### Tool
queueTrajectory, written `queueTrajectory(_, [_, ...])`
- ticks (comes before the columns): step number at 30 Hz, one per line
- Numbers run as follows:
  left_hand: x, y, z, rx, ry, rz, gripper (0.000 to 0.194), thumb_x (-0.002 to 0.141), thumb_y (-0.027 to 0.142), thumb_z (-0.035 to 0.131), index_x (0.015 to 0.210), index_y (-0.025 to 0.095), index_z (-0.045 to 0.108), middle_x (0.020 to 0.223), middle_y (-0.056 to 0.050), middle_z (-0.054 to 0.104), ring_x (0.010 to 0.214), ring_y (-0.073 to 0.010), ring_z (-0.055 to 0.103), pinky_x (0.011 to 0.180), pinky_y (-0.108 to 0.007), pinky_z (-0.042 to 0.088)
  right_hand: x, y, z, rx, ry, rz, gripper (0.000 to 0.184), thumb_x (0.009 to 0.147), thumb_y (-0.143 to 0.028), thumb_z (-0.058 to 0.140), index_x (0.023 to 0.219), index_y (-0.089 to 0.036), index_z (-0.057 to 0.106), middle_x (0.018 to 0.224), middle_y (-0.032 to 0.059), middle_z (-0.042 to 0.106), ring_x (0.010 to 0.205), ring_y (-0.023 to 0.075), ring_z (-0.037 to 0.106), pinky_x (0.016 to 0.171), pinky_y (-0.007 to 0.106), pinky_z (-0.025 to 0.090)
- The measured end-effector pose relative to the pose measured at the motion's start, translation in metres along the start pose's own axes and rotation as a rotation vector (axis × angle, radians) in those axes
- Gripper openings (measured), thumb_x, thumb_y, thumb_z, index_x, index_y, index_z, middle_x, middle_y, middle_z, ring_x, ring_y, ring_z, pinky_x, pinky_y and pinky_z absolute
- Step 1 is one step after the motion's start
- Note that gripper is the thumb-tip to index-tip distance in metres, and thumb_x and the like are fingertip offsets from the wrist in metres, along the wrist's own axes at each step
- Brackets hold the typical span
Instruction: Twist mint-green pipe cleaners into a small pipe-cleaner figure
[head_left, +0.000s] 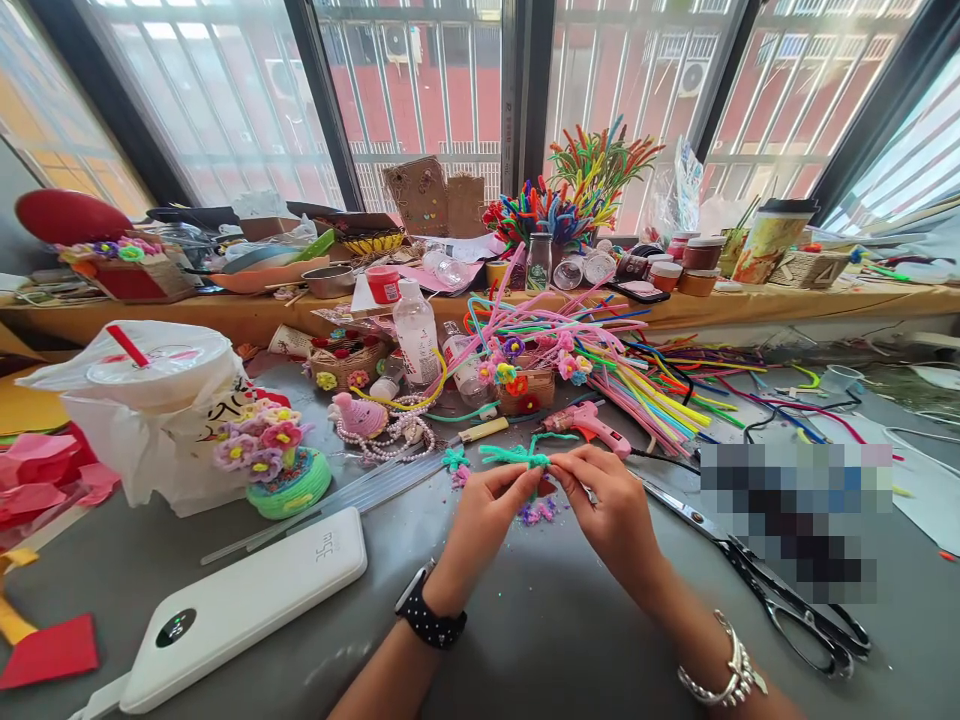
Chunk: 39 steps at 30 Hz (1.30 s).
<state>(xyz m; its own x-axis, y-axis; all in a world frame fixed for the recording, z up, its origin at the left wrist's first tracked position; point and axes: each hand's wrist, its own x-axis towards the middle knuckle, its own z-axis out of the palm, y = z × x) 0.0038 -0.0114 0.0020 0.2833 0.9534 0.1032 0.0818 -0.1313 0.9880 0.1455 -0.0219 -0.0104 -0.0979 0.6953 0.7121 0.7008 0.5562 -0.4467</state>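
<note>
Between my two hands is a teal pipe cleaner (pixel 537 461), bent into loops with loose ends sticking out to the left and upward. The fingertips of my left hand (pixel 491 505) pinch it from the left. From the right, my right hand (pixel 606 497) pinches the same piece with thumb and forefinger. Just below lie purple and pink fuzzy clippings (pixel 538 511) on the grey table. A small teal and pink fuzzy flower piece (pixel 456 464) rests left of the fingers. Behind my right hand lies a pink glue gun (pixel 589 425).
Large scissors (pixel 757 580) lie right of my right arm. A white power bank (pixel 247 610), a flower pot of fuzzy blooms (pixel 289 480) and a bagged drink cup (pixel 161 400) stand left. Bundled pipe cleaners (pixel 645 390), a plastic bottle (pixel 415 335) and a cluttered ledge (pixel 442 310) are behind.
</note>
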Motion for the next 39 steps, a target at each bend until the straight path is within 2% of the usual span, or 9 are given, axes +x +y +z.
queueTrajectory(6, [0.000, 0.004, -0.005, 0.064, -0.016, -0.018, 0.033, 0.075, 0.040, 0.052, 0.059, 0.014, 0.065, 0.059, -0.003, 0.061, 0.061, -0.0152, 0.051, 0.060, -0.023, 0.039, 0.004, 0.001, -0.008, 0.048, -0.110, -0.029, 0.021, 0.084, -0.021, 0.045, 0.090, -0.017, 0.065, 0.072, 0.0053, 0.063, 0.069, 0.0165, 0.057, 0.062, 0.028, 0.045])
queueTrajectory(12, [0.002, 0.000, -0.003, 0.096, -0.044, 0.004, 0.036, 0.075, 0.041, 0.050, 0.053, 0.015, 0.063, 0.053, -0.002, 0.057, 0.056, -0.0133, 0.047, 0.056, -0.023, 0.037, 0.000, 0.001, -0.005, -0.066, -0.052, -0.065, 0.020, 0.083, -0.020, 0.047, 0.087, -0.018, 0.066, 0.071, 0.0049, 0.063, 0.070, 0.0168, 0.057, 0.064, 0.029, 0.044])
queueTrajectory(15, [0.001, -0.001, -0.002, 0.091, -0.045, 0.003, 0.034, 0.075, 0.040, 0.050, 0.059, 0.014, 0.066, 0.057, -0.003, 0.061, 0.058, -0.0143, 0.050, 0.057, -0.023, 0.038, 0.000, 0.002, -0.005, -0.095, -0.036, -0.063, 0.019, 0.083, -0.019, 0.048, 0.085, -0.017, 0.066, 0.071, 0.0050, 0.063, 0.070, 0.0172, 0.057, 0.065, 0.029, 0.043])
queueTrajectory(19, [0.001, 0.001, -0.005, -0.020, -0.069, -0.057, 0.027, 0.074, 0.036, 0.054, 0.082, 0.015, 0.069, 0.073, -0.005, 0.067, 0.070, -0.0171, 0.055, 0.066, -0.025, 0.042, 0.002, 0.003, -0.008, -0.096, -0.030, -0.044, 0.018, 0.083, -0.018, 0.048, 0.087, -0.016, 0.066, 0.071, 0.0056, 0.063, 0.071, 0.0177, 0.057, 0.066, 0.029, 0.042])
queueTrajectory(21, [0.002, 0.002, -0.007, -0.073, -0.047, -0.085, 0.028, 0.074, 0.035, 0.055, 0.087, 0.015, 0.069, 0.076, -0.004, 0.067, 0.073, -0.0171, 0.055, 0.068, -0.025, 0.042, 0.003, 0.004, -0.010, -0.089, -0.032, -0.033, 0.019, 0.083, -0.018, 0.047, 0.086, -0.016, 0.065, 0.072, 0.0055, 0.063, 0.071, 0.0176, 0.057, 0.066, 0.029, 0.042])
queueTrajectory(24, [0.002, 0.003, -0.008, -0.104, -0.001, -0.105, 0.026, 0.072, 0.034, 0.058, 0.085, 0.014, 0.070, 0.075, -0.003, 0.066, 0.070, -0.0148, 0.053, 0.066, -0.023, 0.041, 0.003, 0.004, -0.011, -0.084, -0.045, -0.031, 0.018, 0.083, -0.018, 0.047, 0.085, -0.016, 0.066, 0.072, 0.0052, 0.063, 0.071, 0.0173, 0.057, 0.066, 0.029, 0.042])
queueTrajectory(28, [0.002, 0.003, -0.009, -0.159, -0.011, -0.130, 0.024, 0.070, 0.032, 0.061, 0.084, 0.014, 0.070, 0.069, -0.002, 0.064, 0.064, -0.0113, 0.049, 0.062, -0.021, 0.039, 0.003, 0.004, -0.012, -0.102, -0.055, -0.066, 0.018, 0.083, -0.018, 0.048, 0.086, -0.015, 0.066, 0.072, 0.0054, 0.063, 0.072, 0.0172, 0.057, 0.067, 0.029, 0.042])
queueTrajectory(33, [0.002, 0.001, -0.009, -0.193, -0.032, -0.147, 0.023, 0.064, 0.029, 0.066, 0.082, 0.013, 0.068, 0.072, -0.003, 0.063, 0.064, -0.0109, 0.050, 0.061, -0.021, 0.039, 0.003, 0.004, -0.012, -0.129, -0.046, -0.112, 0.019, 0.083, -0.017, 0.047, 0.088, -0.015, 0.066, 0.073, 0.0058, 0.063, 0.072, 0.0175, 0.057, 0.067, 0.030, 0.042])
queueTrajectory(39, [0.003, -0.001, -0.008, -0.183, 0.017, -0.136, 0.024, 0.060, 0.031, 0.069, 0.075, 0.012, 0.063, 0.068, -0.002, 0.061, 0.062, -0.0108, 0.051, 0.058, -0.022, 0.039, 0.002, 0.005, -0.010, -0.149, -0.032, -0.129, 0.018, 0.082, -0.016, 0.048, 0.088, -0.015, 0.066, 0.072, 0.0055, 0.063, 0.070, 0.0176, 0.055, 0.066, 0.030, 0.042])
